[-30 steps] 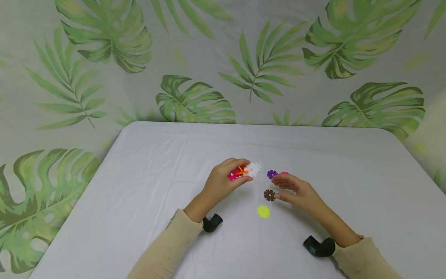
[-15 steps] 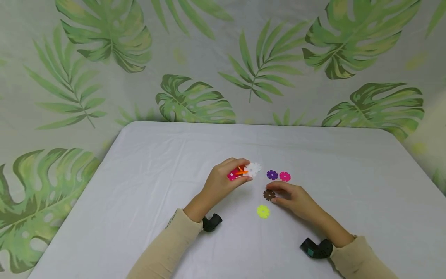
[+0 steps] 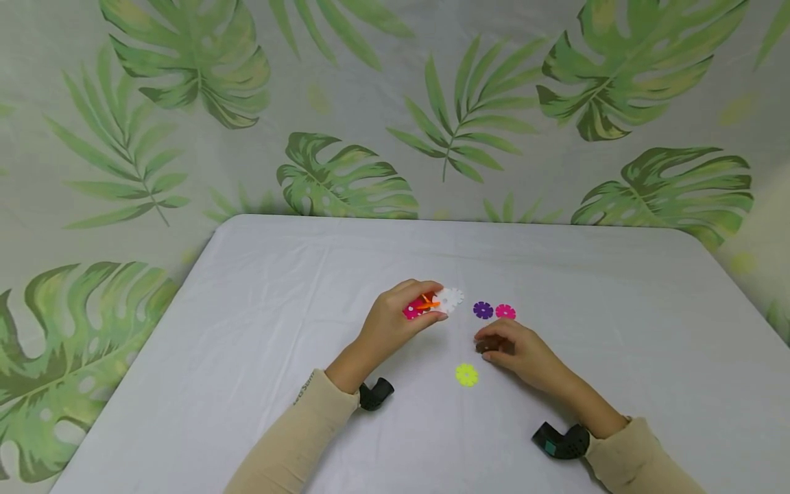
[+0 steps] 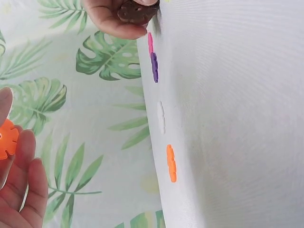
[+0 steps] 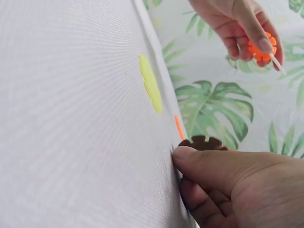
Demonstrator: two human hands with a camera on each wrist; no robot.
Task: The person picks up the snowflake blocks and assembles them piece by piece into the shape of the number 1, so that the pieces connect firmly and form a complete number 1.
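Observation:
My left hand (image 3: 395, 312) is raised over the middle of the table, gripping joined snowflake building discs: a pink disc (image 3: 411, 310), an orange disc (image 5: 262, 47) and a white piece (image 5: 277, 63). Part of this group is hidden by the fingers. To the right, my right hand (image 3: 518, 350) pinches a brown snowflake disc (image 5: 204, 143) between thumb and fingers, tilted up close over the cloth. Just beyond it lie a purple disc (image 3: 483, 310) and another pink disc (image 3: 505, 312). A yellow disc (image 3: 467, 375) lies flat nearer to me.
The table has a white cloth (image 3: 278, 274), with a leaf-patterned backdrop (image 3: 345, 103) behind it. In the left wrist view a white disc (image 4: 161, 117) and an orange disc (image 4: 171, 163) lie on the cloth. Black wrist cameras (image 3: 561, 440) sit at both sleeves.
My right hand moved left to the brown disc, closed its fingers on it and tipped it up. This uncovered the pink disc beside the purple one. The left hand stays in place.

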